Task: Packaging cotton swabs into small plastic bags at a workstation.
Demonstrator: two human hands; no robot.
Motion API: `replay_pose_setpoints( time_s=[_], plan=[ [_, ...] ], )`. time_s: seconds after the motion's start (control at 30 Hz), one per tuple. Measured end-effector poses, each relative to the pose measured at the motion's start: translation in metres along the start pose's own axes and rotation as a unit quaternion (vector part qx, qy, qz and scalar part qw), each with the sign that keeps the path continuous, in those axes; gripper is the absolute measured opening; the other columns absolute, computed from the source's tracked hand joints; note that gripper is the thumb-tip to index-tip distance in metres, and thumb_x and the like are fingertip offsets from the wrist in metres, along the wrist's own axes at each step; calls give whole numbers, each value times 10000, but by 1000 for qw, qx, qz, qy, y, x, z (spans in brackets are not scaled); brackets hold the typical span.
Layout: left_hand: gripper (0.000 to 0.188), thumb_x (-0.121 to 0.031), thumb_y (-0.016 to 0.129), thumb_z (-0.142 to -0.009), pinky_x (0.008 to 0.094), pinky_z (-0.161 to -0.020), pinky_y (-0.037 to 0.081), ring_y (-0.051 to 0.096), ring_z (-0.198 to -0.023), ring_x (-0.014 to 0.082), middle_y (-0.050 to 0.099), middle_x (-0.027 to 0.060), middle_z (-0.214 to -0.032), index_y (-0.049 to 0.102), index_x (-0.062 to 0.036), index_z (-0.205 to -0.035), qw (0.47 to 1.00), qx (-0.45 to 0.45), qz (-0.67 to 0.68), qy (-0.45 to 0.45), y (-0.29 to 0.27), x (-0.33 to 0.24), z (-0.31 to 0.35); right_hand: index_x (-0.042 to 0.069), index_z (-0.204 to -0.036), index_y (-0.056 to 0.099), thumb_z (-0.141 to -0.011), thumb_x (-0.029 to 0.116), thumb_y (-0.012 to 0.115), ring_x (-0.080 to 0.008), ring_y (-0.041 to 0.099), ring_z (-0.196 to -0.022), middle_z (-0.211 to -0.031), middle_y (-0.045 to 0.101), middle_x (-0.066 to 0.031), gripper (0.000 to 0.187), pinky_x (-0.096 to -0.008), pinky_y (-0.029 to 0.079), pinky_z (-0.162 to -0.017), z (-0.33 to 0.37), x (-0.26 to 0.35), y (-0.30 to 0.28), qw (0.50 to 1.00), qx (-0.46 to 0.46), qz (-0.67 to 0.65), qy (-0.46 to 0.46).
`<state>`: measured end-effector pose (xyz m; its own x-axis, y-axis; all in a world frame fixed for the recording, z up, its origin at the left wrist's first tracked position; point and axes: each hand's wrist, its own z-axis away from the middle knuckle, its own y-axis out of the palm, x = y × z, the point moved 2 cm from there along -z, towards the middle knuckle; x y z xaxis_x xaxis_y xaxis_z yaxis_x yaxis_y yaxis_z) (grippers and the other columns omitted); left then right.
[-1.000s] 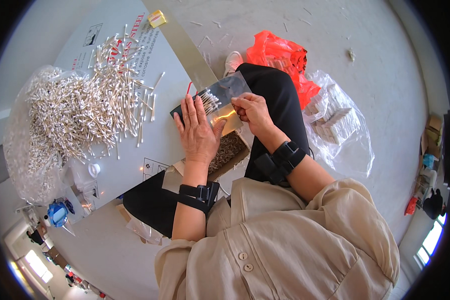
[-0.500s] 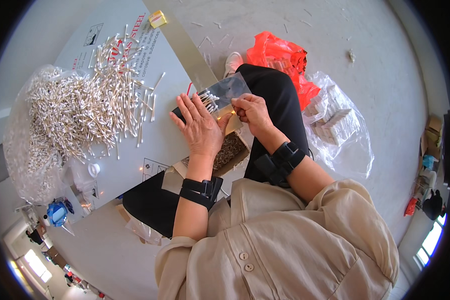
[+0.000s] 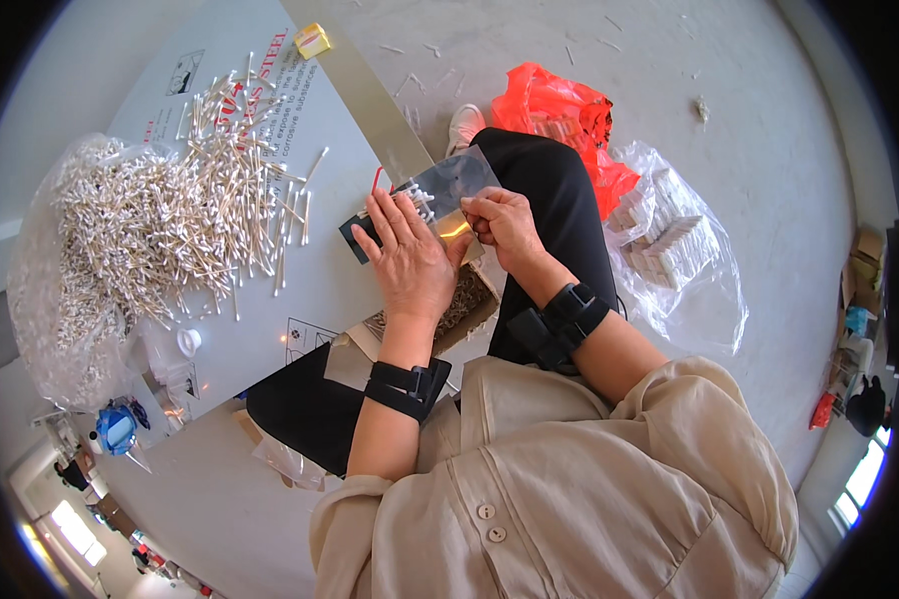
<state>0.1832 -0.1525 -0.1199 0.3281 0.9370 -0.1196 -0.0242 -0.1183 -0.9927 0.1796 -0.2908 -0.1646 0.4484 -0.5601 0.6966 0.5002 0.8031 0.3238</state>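
Observation:
My left hand lies with fingers stretched out over a small group of cotton swabs and the lower part of a clear plastic bag. The swabs' white tips show at the bag, beyond my fingers. A dark flat piece sticks out left of that hand. My right hand is closed in a pinch on the bag's right edge. Beneath both hands stands an open cardboard box with many thin brownish pieces inside. Further left, a large heap of loose cotton swabs covers the tabletop.
A clear bag surrounds the heap's left side. A yellow packet sits at the table's far end. On the floor to the right lie a red plastic bag and a clear bag holding white packs. Loose swabs lie scattered on the floor.
My left hand has shifted right over the bag, uncovering more of the dark piece at its left. My right hand keeps its pinch in nearly the same place.

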Motion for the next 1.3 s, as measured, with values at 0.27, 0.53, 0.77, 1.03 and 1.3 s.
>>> replay_pose_setpoints(
  time_s=[0.27, 0.53, 0.77, 1.03, 1.3],
  plan=[
    [904, -549, 618, -854, 643, -1085, 194, 240, -1432, 392, 292, 250, -1519, 313, 81, -1427, 1000, -20, 12, -1, 2, 6, 3, 60, -703, 609, -838, 66, 691, -62, 418, -466, -601, 520, 15, 157, -208, 305, -424, -1, -1, 0, 1000, 0, 3, -6],
    [854, -509, 611, -870, 629, -1106, 169, 221, -1446, 344, 292, 143, -1546, 310, 33, -1459, 998, 54, 12, 0, -4, 9, 5, 54, -706, 610, -839, 61, 684, -64, 417, -464, -597, 519, 13, 153, -211, 304, -426, -1, 0, 0, 1000, 10, -8, -6],
    [893, -552, 584, -869, 577, -1146, 149, 229, -1443, 360, 263, 200, -1551, 296, 54, -1459, 998, -21, 28, 44, 7, 18, 0, 67, -705, 611, -844, 78, 681, -62, 417, -463, -597, 517, 21, 156, -208, 316, -431, 1, 0, 2, 1000, 0, 7, -1],
    [915, -607, 527, -883, 597, -1129, 159, 235, -1443, 352, 289, 219, -1536, 299, 75, -1449, 999, 30, -19, 8, -1, 11, -6, 71, -698, 612, -841, 94, 686, -63, 428, -468, -602, 525, 20, 163, -207, 328, -435, 1, 1, 0, 1000, -2, 11, -5],
    [890, -591, 532, -888, 575, -1090, 227, 284, -1399, 336, 334, 182, -1499, 317, 73, -1439, 1000, 16, -11, 3, 3, 16, -10, 70, -688, 604, -839, 104, 694, -61, 429, -466, -604, 534, 15, 179, -206, 325, -433, 0, 0, 2, 1000, 1, 8, -4]
  ],
)
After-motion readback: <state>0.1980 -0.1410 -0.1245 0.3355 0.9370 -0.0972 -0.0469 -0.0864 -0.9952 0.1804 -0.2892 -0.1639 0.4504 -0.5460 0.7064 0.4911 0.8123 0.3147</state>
